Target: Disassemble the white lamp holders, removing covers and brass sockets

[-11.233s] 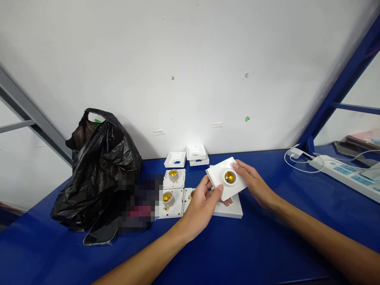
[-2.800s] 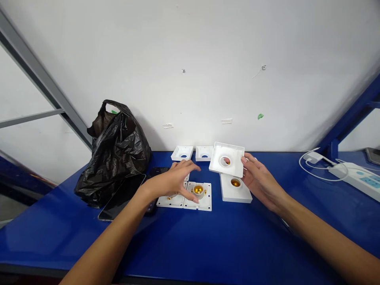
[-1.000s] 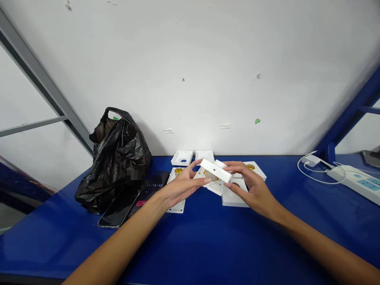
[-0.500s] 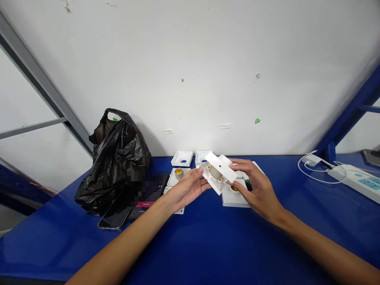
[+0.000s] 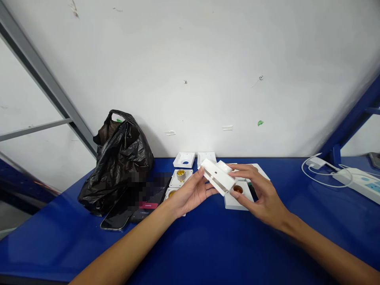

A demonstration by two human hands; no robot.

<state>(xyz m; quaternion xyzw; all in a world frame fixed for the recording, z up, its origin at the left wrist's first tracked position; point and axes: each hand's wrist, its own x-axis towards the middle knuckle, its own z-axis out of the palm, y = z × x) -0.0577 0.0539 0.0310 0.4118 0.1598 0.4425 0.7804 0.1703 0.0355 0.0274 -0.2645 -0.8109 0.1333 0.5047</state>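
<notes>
Above the table, a white square lamp holder cover [image 5: 217, 173] with a round collar is tilted over its lamp holder base [image 5: 217, 185]. A narrow gap still shows between the two along the near side. My left hand [image 5: 191, 194] grips the base at its left end, thumb up against the cover's edge. My right hand [image 5: 259, 194] pinches the cover at its right end, fingers on top and thumb below. Beneath the right fingers lies a white lamp holder [image 5: 234, 200] with a brown-gold socket. Left of my hands sits an uncovered base with a brass socket [image 5: 180, 176].
Two loose white covers [image 5: 184, 159] [image 5: 207, 158] stand by the wall. A black plastic bag [image 5: 121, 158] and dark phones [image 5: 115, 219] occupy the left of the blue table [image 5: 213, 249]. A white power strip [image 5: 360, 184] with a charger cable lies right.
The cover has come down over the socket onto the base, so the socket and brass terminals between them are now hidden. The view has shifted slightly.
</notes>
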